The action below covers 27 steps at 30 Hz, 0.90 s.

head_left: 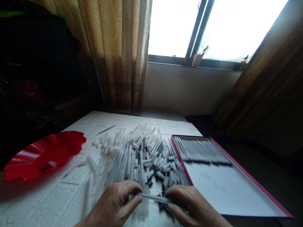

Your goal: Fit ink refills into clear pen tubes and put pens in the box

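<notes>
while fingers of both hands (151,205) pinch it, thin clear pen tube (153,197) lies level.

Both wrists ran out of the bottom edge, so the left hand (115,205) and right hand (191,206) showed only in part. The thin pen (153,197) between them was smeared by motion; its ends vanished under the fingertips, and what capped it could not be told. Right of that pen, the pink-rimmed tray (255,183) lost its near corner at the edge. Left of the pen, a small piece in the red dish (44,154) was too small to identify. Far left of the pen, the room lay too dark to read.
</notes>
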Each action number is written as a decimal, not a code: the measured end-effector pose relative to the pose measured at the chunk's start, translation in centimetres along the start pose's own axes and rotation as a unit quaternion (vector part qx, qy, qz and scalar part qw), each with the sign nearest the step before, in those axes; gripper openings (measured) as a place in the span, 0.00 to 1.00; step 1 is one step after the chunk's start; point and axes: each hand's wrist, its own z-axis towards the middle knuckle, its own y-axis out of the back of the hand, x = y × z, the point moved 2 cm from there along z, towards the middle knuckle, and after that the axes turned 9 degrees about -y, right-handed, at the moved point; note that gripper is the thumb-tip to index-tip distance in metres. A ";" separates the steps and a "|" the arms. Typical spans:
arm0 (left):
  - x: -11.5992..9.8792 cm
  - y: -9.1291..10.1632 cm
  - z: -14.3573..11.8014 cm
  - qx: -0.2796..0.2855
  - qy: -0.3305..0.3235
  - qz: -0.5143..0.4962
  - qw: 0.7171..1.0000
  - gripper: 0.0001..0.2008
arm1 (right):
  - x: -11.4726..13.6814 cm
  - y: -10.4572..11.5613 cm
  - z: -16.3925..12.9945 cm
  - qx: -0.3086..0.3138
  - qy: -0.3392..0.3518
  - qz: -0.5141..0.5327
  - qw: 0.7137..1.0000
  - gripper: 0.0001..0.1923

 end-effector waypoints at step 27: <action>1.1 2.3 3.2 0.016 -0.082 0.298 0.951 0.08 | -0.8 -1.7 0.5 0.009 -0.011 -0.174 0.985 0.08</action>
